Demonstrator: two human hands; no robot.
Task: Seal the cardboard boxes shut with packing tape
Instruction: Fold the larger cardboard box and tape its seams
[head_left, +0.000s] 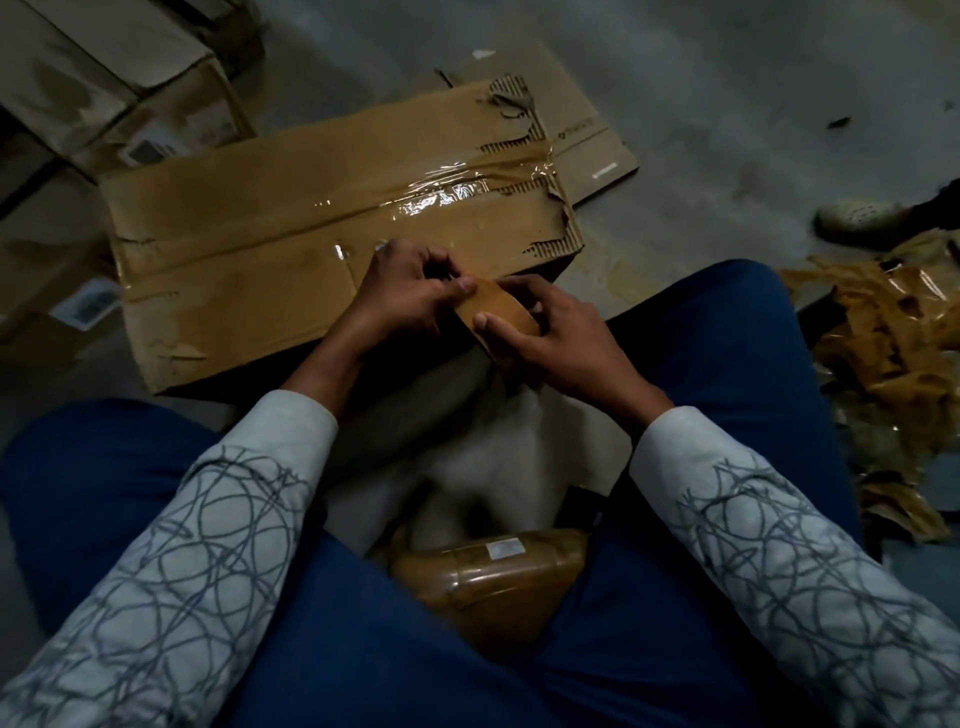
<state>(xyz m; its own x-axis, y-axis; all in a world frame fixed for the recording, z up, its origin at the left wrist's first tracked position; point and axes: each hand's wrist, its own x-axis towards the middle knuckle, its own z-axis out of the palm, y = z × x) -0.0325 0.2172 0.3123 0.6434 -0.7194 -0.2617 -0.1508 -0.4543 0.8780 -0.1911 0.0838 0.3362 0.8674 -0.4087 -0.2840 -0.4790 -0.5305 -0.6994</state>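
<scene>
Brown tape roll (497, 307), seemingly, in both hands (410, 299) (563, 345) at box (291, 218) edge

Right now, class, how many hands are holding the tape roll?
2. The left hand pinches the tape roll from the left; the right hand grips it from the right. None hidden.

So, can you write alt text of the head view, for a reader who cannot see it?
A seated person's left hand and right hand hold a roll of brown packing tape at the near edge of a worn cardboard box whose top seam is already taped. Crumpled tape scraps lie on the floor to the right.
</scene>
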